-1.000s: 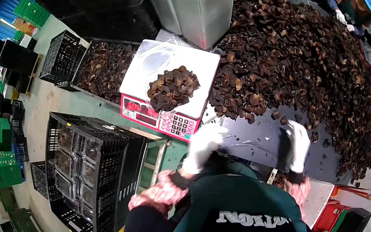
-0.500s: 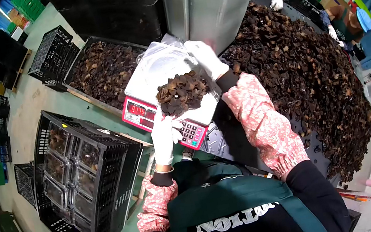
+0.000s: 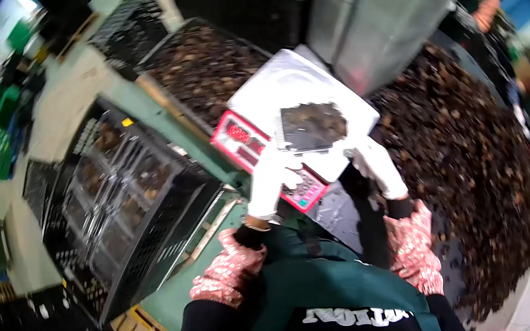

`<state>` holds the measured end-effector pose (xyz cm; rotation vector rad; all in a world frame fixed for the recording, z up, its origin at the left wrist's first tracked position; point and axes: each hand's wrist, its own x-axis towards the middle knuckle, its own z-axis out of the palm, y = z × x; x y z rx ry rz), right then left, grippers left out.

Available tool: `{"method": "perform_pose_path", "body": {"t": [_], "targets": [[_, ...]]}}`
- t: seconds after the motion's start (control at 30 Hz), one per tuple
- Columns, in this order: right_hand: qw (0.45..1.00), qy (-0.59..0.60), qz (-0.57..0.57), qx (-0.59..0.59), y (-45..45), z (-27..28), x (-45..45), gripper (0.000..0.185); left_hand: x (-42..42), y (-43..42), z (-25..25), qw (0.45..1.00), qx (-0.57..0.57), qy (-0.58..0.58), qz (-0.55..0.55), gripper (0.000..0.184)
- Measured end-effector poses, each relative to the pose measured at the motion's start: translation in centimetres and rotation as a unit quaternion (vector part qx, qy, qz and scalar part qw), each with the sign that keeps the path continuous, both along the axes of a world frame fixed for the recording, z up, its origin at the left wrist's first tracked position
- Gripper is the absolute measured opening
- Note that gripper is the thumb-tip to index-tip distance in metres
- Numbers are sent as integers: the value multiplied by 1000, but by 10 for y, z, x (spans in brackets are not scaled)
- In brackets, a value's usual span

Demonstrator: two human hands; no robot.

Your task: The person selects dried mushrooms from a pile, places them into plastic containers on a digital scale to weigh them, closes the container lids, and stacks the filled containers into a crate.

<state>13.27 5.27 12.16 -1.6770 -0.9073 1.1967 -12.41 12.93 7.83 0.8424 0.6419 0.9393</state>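
Note:
A clear plastic box (image 3: 314, 125) filled with dark wood ear mushrooms is between my two gloved hands, over the white top of a red digital scale (image 3: 288, 69). My left hand (image 3: 270, 180), in a white glove, grips the box's near left corner. At the near right corner, my right hand (image 3: 374, 161), gloved as well, closes on the edge. The lid looks folded over the top, though blur hides whether it is fastened. I cannot tell if the box touches the scale. Red digits on the display are too smeared to read.
A large heap of wood ear mushrooms (image 3: 467, 190) covers the table on the right. On the left, a black crate (image 3: 169, 214) holds several filled clear boxes. Behind the scale are a tray of mushrooms (image 3: 202, 65) and tall clear stacks (image 3: 386, 10). Another person (image 3: 478, 10) stands far right.
My right hand has come from the far side of the box to its near right corner. The raised clear lid is now down over the mushrooms. My view has turned.

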Motion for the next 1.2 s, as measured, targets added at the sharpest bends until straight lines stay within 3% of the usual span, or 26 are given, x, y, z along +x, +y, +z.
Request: {"method": "perform_pose_path", "body": {"t": [0.03,0.07,0.13,0.33,0.4,0.47,0.57,0.6,0.7,0.73,0.77,0.83,0.87,0.93,1.03,1.13,1.2], "targets": [[998,53,-5,-22,2,16,-12,33,0,1,9,1000,-22,-22,-2,63],[988,147,29,30,1,-3,-7,40,4,3,0,996,-19,-83,8,65],[963,248,98,25,1,-6,3,50,6,1,-4,997,0,-59,42,59],[982,159,100,27,-9,-1,-10,33,6,-22,1,991,20,-32,128,50],[984,83,87,134,-16,-1,-30,37,-8,-30,12,990,-8,-36,138,50],[989,25,72,128,-17,27,-55,29,-24,-38,25,985,19,-67,159,52],[974,-59,63,211,-1,18,-79,26,-58,-50,64,968,75,-4,238,49],[981,-13,98,169,1,39,-91,26,-68,-55,84,963,56,6,265,51],[975,71,79,195,3,51,-153,19,-88,-54,88,900,113,19,420,52],[964,123,105,213,3,56,-171,11,-101,-53,84,905,109,-83,404,51],[939,-8,178,294,7,64,-193,10,-102,-59,97,882,67,-152,441,52],[823,-217,260,456,13,81,-234,7,-108,-74,104,837,13,-262,480,57],[834,-149,309,431,13,91,-253,3,-113,-79,126,822,-34,-242,514,50],[802,-131,406,418,19,79,-281,20,-164,-79,82,837,-2,-240,493,36],[730,-144,520,419,23,82,-299,63,-257,-89,93,802,5,-148,578,29],[744,-121,589,292,31,63,-282,54,-382,-82,104,749,57,88,654,34],[789,-93,590,145,37,47,-268,41,-471,-71,100,640,47,329,693,39]]}}
